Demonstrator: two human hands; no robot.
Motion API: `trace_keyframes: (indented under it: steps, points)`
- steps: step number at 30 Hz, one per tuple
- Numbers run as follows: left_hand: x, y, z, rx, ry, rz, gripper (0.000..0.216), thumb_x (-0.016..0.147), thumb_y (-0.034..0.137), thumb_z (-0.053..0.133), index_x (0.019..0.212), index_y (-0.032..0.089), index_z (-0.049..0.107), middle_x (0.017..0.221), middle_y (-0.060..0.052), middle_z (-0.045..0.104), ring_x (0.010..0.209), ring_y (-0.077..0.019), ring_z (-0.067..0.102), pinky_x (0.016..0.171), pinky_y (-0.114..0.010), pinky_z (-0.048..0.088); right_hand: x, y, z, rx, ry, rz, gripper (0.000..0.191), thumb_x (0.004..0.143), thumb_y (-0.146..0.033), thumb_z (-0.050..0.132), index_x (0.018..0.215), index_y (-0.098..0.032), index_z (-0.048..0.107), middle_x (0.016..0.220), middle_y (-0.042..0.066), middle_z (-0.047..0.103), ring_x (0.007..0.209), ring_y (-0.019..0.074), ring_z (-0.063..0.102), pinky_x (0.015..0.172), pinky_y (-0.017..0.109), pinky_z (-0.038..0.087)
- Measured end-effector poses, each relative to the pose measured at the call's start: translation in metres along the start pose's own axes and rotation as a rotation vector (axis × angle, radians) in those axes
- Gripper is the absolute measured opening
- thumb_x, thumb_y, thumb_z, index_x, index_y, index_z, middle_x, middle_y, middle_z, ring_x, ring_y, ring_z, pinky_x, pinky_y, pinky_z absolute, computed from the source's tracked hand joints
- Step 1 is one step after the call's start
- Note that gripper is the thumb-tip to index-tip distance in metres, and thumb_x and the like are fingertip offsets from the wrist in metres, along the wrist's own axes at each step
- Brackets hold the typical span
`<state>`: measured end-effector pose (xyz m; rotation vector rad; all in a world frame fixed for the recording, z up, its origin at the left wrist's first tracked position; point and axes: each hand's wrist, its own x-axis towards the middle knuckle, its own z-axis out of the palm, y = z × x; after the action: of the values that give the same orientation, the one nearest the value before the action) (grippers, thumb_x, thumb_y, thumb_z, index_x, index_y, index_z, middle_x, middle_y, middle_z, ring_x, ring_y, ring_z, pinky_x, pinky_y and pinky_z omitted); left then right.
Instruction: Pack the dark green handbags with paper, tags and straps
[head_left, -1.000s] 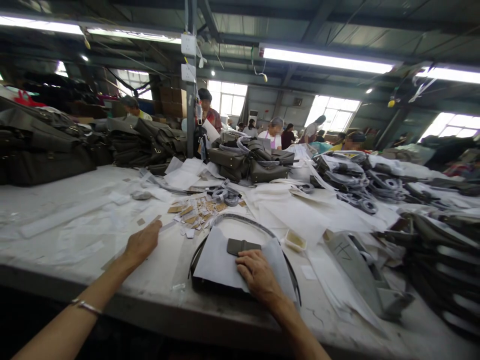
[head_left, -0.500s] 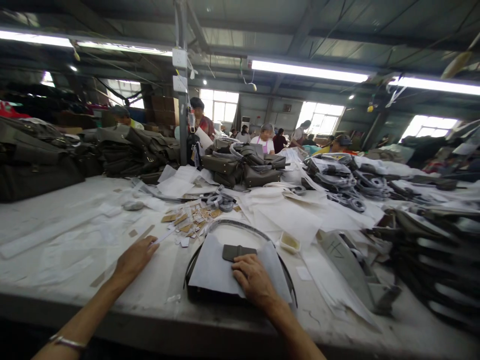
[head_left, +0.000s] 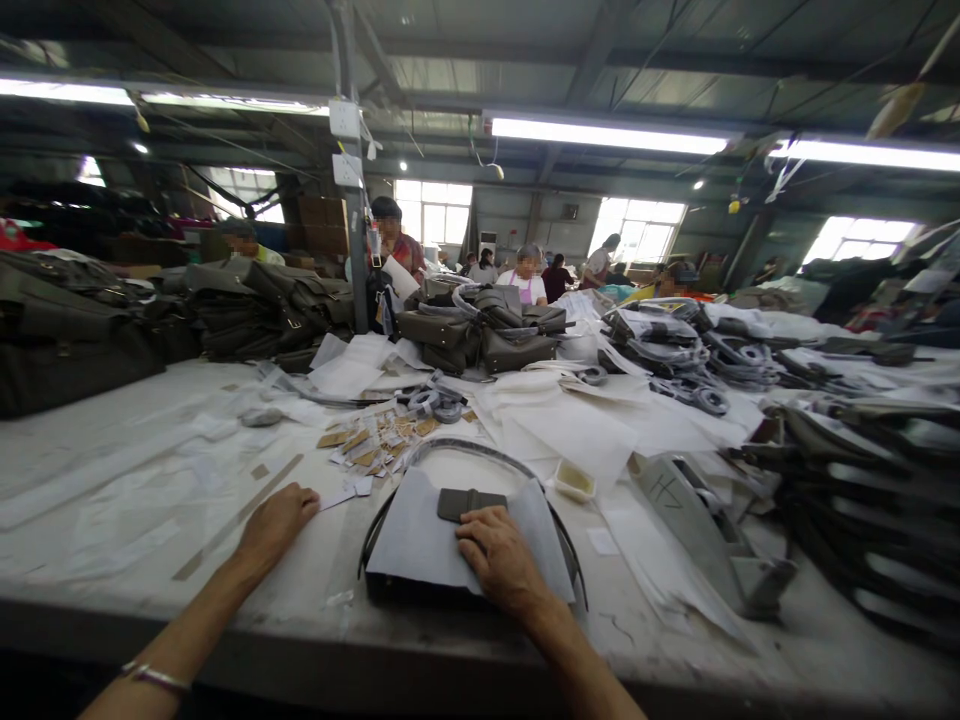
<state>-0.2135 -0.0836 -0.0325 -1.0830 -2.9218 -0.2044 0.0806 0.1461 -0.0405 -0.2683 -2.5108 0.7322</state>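
In front of me on the table lies a dark handbag (head_left: 405, 590) with a looped handle (head_left: 487, 447). A white sheet (head_left: 420, 545) covers most of its front, and a dark flap tab (head_left: 471, 503) shows on top of the sheet. My right hand (head_left: 499, 560) rests on the sheet, its fingertips over the lower edge of the tab. To the left of the bag, just above the tabletop, my left hand (head_left: 279, 525) is closed on one end of a narrow white paper strip (head_left: 337, 498). Its fingertips are partly hidden.
A pile of tags (head_left: 379, 440) lies beyond the bag. A small tray (head_left: 575, 482) and a grey tape dispenser (head_left: 697, 530) stand to the right. Stacked dark bags (head_left: 862, 520) fill the right side; more bags (head_left: 67, 320) lie far left. Several people sit or stand behind.
My left hand has moved toward me and slightly right, bringing the white strip lower. My right hand stays on the tab and sheet. The view has shifted slightly.
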Motion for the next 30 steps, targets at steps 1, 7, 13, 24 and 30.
trace_keyframes:
  steps: [1,7,13,24,30]
  points:
    - [0.000,0.000,0.000,0.001,0.002,0.006,0.033,0.091,0.029,0.041,0.092,0.022,0.072,0.095,-0.007,0.069,0.091,-0.0216,0.066,0.080,-0.030,0.046,0.000,0.001,0.001,0.001,0.002,-0.007,0.017,0.091,-0.022,0.059,0.099,-0.023,0.074,0.108,0.005,0.071,0.109,0.0224,0.058,0.097,0.037,0.045]
    - [0.000,0.003,0.002,0.007,-0.004,0.097,0.019,0.088,0.029,0.055,0.097,0.020,0.069,0.099,-0.005,0.067,0.093,-0.0184,0.063,0.082,-0.026,0.045,-0.002,0.010,0.006,-0.020,0.001,-0.045,0.020,0.093,-0.025,0.055,0.100,-0.023,0.074,0.111,0.006,0.070,0.109,0.0241,0.059,0.098,0.042,0.045]
    - [0.004,0.000,0.011,0.051,-0.026,0.191,0.016,0.093,0.026,0.053,0.089,0.020,0.067,0.098,-0.006,0.065,0.097,-0.0190,0.060,0.085,-0.027,0.045,-0.003,0.020,0.008,-0.010,-0.022,-0.076,0.023,0.094,-0.029,0.053,0.102,-0.023,0.073,0.113,0.008,0.070,0.109,0.0264,0.059,0.099,0.045,0.046]
    - [0.008,-0.004,0.016,0.079,0.022,0.271,0.029,0.097,0.021,0.039,0.085,0.017,0.065,0.091,-0.009,0.066,0.090,-0.0213,0.063,0.084,-0.031,0.048,-0.002,0.005,0.002,-0.024,-0.016,-0.029,0.019,0.092,-0.023,0.056,0.101,-0.024,0.073,0.111,0.006,0.070,0.109,0.0251,0.059,0.097,0.042,0.047]
    - [0.014,-0.006,0.016,0.025,0.033,0.244,0.032,0.090,0.009,0.035,0.083,0.016,0.065,0.089,-0.011,0.066,0.086,-0.0241,0.063,0.079,-0.035,0.050,0.000,0.002,0.000,-0.031,0.015,-0.011,0.018,0.091,-0.022,0.058,0.099,-0.024,0.074,0.109,0.005,0.071,0.109,0.0236,0.059,0.098,0.039,0.047]
